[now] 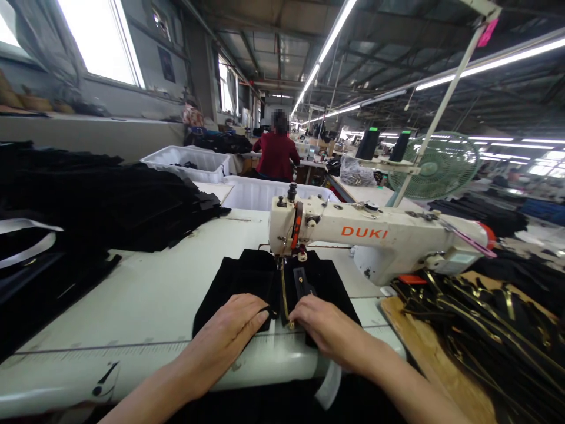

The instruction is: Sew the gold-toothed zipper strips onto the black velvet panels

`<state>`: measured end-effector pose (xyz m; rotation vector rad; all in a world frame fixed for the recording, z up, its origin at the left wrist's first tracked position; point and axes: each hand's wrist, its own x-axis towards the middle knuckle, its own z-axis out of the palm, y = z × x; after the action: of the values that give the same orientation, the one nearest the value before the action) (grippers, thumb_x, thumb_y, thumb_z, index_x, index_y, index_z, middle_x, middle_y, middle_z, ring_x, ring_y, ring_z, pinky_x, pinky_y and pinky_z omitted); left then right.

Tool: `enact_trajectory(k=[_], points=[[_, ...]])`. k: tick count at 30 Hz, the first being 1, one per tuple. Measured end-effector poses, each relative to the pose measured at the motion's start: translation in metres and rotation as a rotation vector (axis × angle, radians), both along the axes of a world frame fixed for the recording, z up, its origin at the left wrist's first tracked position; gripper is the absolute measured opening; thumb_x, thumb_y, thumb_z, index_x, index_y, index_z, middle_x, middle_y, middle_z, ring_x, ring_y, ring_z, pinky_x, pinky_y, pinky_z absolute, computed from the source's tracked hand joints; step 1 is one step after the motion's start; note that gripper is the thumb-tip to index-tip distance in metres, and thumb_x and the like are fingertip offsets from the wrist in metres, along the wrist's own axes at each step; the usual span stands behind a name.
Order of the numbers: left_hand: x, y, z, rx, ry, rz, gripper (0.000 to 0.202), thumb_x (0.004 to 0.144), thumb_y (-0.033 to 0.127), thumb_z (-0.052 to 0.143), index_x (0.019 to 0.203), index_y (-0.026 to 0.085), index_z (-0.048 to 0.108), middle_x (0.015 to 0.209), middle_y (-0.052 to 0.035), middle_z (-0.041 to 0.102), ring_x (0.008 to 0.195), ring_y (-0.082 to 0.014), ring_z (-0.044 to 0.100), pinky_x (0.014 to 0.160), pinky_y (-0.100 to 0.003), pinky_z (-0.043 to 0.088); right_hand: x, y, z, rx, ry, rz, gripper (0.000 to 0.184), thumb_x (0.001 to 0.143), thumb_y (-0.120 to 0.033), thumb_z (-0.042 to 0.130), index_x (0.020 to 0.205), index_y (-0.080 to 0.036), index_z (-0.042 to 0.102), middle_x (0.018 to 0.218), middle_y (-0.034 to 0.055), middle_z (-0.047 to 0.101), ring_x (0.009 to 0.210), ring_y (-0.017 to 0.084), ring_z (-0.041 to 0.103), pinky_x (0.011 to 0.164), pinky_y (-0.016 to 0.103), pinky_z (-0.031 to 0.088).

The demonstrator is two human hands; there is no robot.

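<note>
A sewer's L hand (233, 324) and R hand (329, 327) work black fabric (233, 282) under the head of a sewing machine (326, 224) w/ orange "DUKI" lettering. The fabric lies flat on a pale green table (154, 294), directly below the needle area, w/ a gold zipper (283, 288) running lengthwise b/w the two hands. L thumb & forefinger close on the fabric's edge, left of the zipper. R fingertips bunch at the zipper's near end; can't tell if they pinch it or just press, as the thumb is hidden. Just right of the zipper, a dark strip (301, 280) w/ a small gold fitting lies on the fabric. A white strip (330, 386) hangs by the table's front edge, below R hand.

At L, a tall black pile (101, 194) of cut pcs sits on the tabletop. At R, gold-trimmed black strips (489, 318) heap on a wooden board (436, 353). Behind the machine: two dark thread cones (368, 144) & a green fan (435, 165). In the bkgd, a co-worker (276, 156) in dark red sits beyond white plastic bins (189, 162), under fluor. tubes (338, 29).
</note>
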<state>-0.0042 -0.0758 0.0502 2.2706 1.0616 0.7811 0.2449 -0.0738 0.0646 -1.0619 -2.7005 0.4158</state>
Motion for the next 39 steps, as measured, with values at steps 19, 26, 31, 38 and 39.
enact_trajectory(k=[19, 26, 31, 38, 39], points=[[-0.002, 0.003, -0.045, 0.287, 0.078, -0.001, 0.051, 0.094, 0.007, 0.035, 0.136, 0.027, 0.055, 0.101, -0.0048, 0.065, 0.088, -0.0199, 0.063, 0.081, -0.030, 0.052, -0.009, -0.017, -0.039, 0.066, 0.116, -0.091, 0.036, 0.090, 0.003, 0.047, 0.118, -0.017, 0.058, 0.107, 0.0075, 0.060, 0.098, 0.022, 0.054, 0.085, 0.034, 0.047], [0.019, -0.022, -0.042, 0.239, 0.167, 0.130, 0.033, 0.087, 0.025, 0.066, 0.120, 0.027, 0.065, 0.127, -0.0089, 0.051, 0.111, -0.0314, 0.053, 0.094, -0.047, 0.049, -0.005, -0.012, -0.022, -0.060, 0.288, -0.095, 0.025, 0.100, -0.011, 0.047, 0.116, -0.022, 0.063, 0.102, 0.0039, 0.060, 0.093, 0.017, 0.058, 0.081, 0.028, 0.049], [0.040, -0.030, -0.038, 0.157, 0.123, 0.099, 0.022, 0.086, 0.012, 0.068, 0.098, 0.030, 0.073, 0.113, -0.0054, 0.055, 0.106, -0.0281, 0.053, 0.091, -0.044, 0.050, -0.008, -0.011, -0.019, -0.065, 0.252, -0.092, 0.024, 0.100, -0.011, 0.048, 0.115, -0.022, 0.065, 0.102, 0.0035, 0.061, 0.093, 0.016, 0.058, 0.081, 0.026, 0.047], [0.000, -0.025, -0.052, 0.090, 0.118, 0.133, 0.027, 0.079, 0.012, 0.073, 0.099, 0.028, 0.064, 0.122, -0.0043, 0.053, 0.113, -0.0289, 0.055, 0.095, -0.043, 0.050, -0.012, -0.032, -0.035, 0.054, 0.089, -0.120, 0.026, 0.095, -0.008, 0.051, 0.117, -0.019, 0.060, 0.107, 0.0069, 0.058, 0.097, 0.022, 0.053, 0.083, 0.035, 0.048], [-0.006, -0.024, -0.056, 0.093, 0.096, 0.182, 0.028, 0.081, 0.015, 0.071, 0.103, 0.027, 0.061, 0.123, -0.0053, 0.053, 0.113, -0.0290, 0.056, 0.096, -0.043, 0.050, -0.013, -0.036, -0.038, 0.060, 0.102, -0.137, 0.028, 0.095, -0.008, 0.051, 0.120, -0.018, 0.059, 0.108, 0.0079, 0.058, 0.099, 0.023, 0.053, 0.085, 0.036, 0.048]])
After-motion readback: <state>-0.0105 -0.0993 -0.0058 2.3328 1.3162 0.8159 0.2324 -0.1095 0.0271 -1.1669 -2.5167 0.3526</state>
